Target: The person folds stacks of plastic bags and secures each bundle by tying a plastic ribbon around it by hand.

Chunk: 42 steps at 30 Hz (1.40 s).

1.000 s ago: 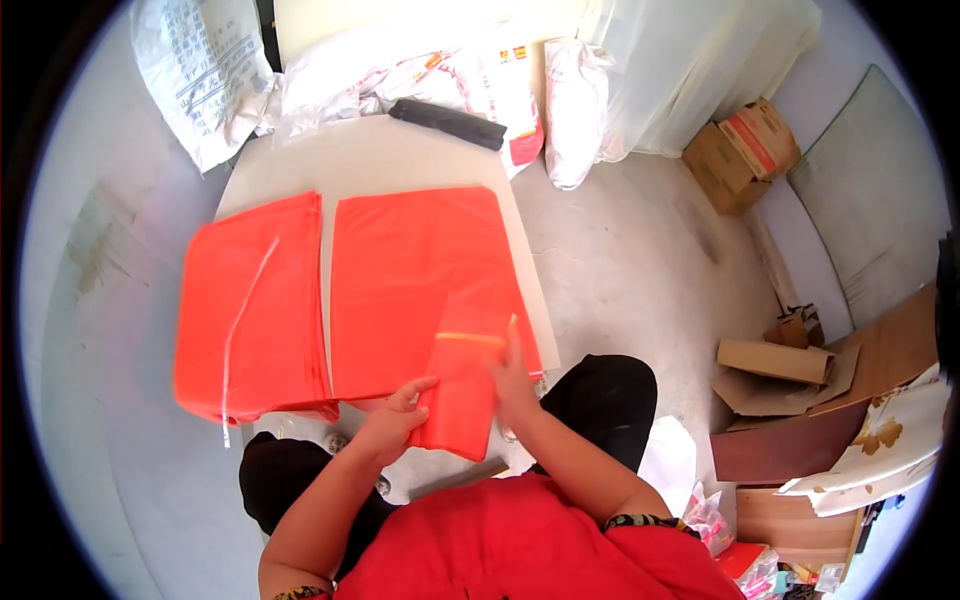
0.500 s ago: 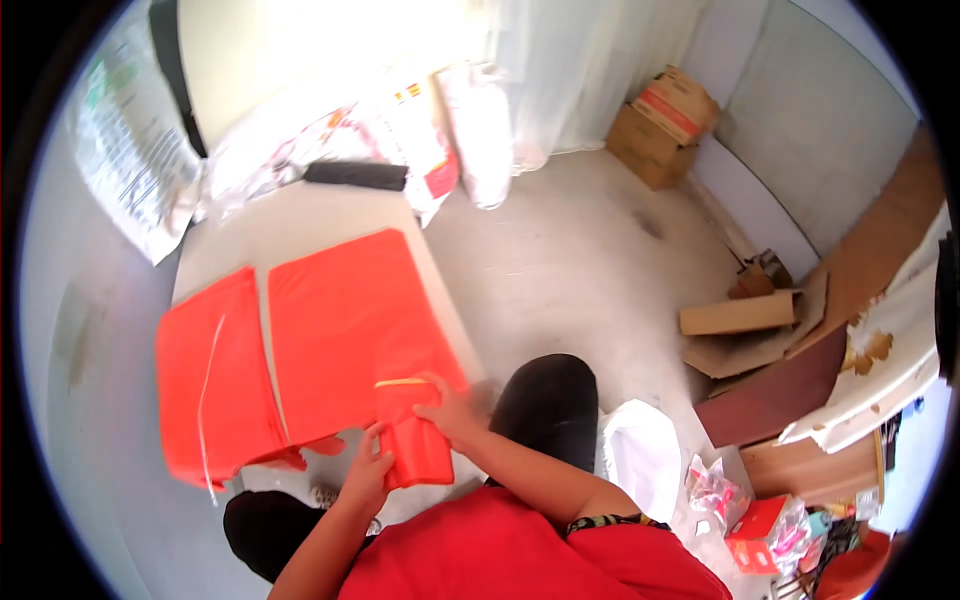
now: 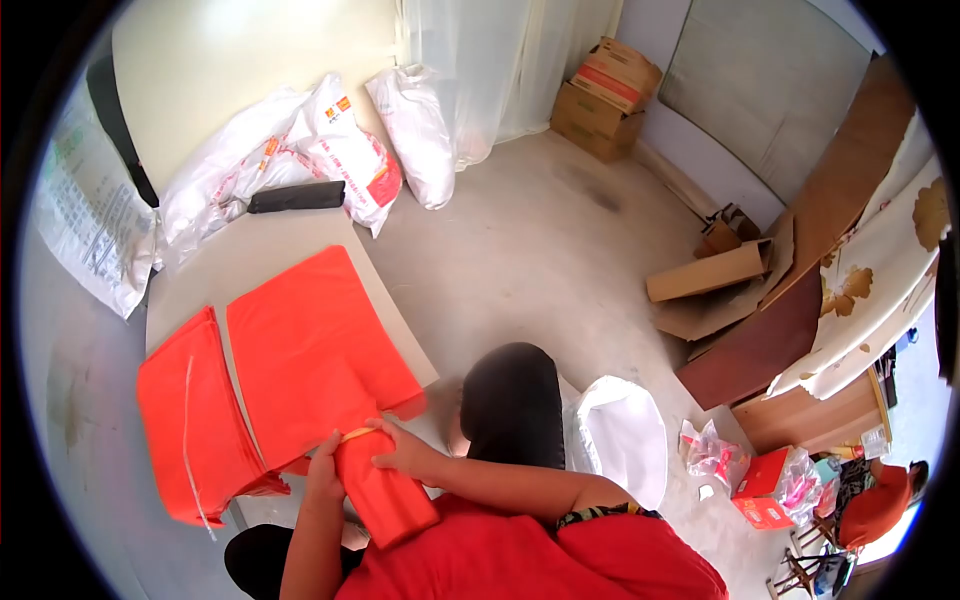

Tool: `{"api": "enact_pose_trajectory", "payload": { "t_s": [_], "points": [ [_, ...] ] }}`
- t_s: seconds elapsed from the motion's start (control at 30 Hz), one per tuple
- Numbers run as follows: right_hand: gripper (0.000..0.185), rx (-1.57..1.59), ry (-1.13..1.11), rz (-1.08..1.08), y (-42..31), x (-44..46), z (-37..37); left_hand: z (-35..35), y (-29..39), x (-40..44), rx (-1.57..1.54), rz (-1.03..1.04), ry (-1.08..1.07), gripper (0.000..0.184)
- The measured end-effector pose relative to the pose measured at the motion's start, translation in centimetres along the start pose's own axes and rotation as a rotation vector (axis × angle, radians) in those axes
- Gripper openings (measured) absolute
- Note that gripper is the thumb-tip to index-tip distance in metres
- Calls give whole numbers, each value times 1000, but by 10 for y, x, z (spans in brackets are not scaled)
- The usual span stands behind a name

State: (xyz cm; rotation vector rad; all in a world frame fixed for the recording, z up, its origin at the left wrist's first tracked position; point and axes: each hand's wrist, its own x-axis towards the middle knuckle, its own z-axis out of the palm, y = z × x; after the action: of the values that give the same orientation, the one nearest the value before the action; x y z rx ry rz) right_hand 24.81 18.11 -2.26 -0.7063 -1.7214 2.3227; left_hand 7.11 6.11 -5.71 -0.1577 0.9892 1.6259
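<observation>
Between my two hands is a folded bundle of thin red sheeting (image 3: 385, 492), perhaps plastic bags, slanting towards my lap. A narrow yellow band (image 3: 357, 433) lies across its far end. My left hand (image 3: 325, 470) is closed on the bundle's left side, near the band. The fingers of my right hand (image 3: 406, 453) grip the right side by the same end. Just beyond, a wide stack of red sheets (image 3: 305, 345) covers much of the table. To its left is another red stack (image 3: 195, 410) with a white string (image 3: 188, 420) lying over it.
The pale tabletop (image 3: 375, 280) holds a black roll (image 3: 297, 197) at its far edge. White printed sacks (image 3: 345, 150) stand behind. An open white sack (image 3: 622, 430) sits by my right knee. Cardboard boxes (image 3: 600, 115) stand far back; another person (image 3: 875, 505) is at far right.
Both hands have drawn the red bundle nearer my body, and it now tilts towards my lap. The view has shifted, so the room appears further left.
</observation>
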Motion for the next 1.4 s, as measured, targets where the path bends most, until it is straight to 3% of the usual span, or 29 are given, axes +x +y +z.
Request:
{"api": "enact_pose_trajectory", "payload": {
  "t_s": [0.1, 0.2, 0.3, 0.37, 0.43, 0.5, 0.63, 0.73, 0.83, 0.9, 1.0, 1.07, 1.2, 1.3, 1.4],
  "points": [
    [79, 18, -18, 4, 2, -6, 2, -22, 2, 14, 83, -13, 45, 44],
    [87, -64, -30, 15, -5, -10, 3, 9, 6, -12, 197, 125, 35, 40],
    [97, 120, 56, -153, 14, -11, 15, -3, 12, -3, 84, 153, -30, 41],
    [99, -32, 2, -115, 9, -17, 13, 21, 24, -25, 74, 214, 78, 40],
    [94, 242, -121, -17, 0, -23, 20, 9, 32, -27, 70, 324, 155, 41],
    [79, 280, -244, 127, 5, -20, 21, 5, 47, -30, 81, 403, 248, 43],
    [65, 167, -295, 183, 3, 1, 36, 8, 87, -59, 33, 525, 279, 42],
    [61, 9, -332, 198, -20, 26, 64, -7, 120, -87, 205, 643, 352, 43],
    [58, -233, -293, 16, -21, 71, 104, 1, 169, -147, 148, 757, 263, 45],
    [58, -275, -328, -78, -34, 104, 148, -28, 198, -166, 189, 1000, 173, 47],
    [59, -303, -389, -116, -46, 146, 215, -83, 218, -182, -59, 1095, 147, 49],
    [65, -141, -455, -111, -32, 170, 251, -131, 200, -166, -80, 924, 326, 52],
    [70, -243, -550, 186, 12, 185, 265, -211, 151, -139, 83, 581, 655, 61],
    [60, -226, -526, 143, 49, 177, 243, -217, 144, -137, 79, 573, 761, 62],
    [51, -273, -578, 179, 28, 169, 213, -229, 137, -125, 90, 638, 699, 68]
  ]
}}
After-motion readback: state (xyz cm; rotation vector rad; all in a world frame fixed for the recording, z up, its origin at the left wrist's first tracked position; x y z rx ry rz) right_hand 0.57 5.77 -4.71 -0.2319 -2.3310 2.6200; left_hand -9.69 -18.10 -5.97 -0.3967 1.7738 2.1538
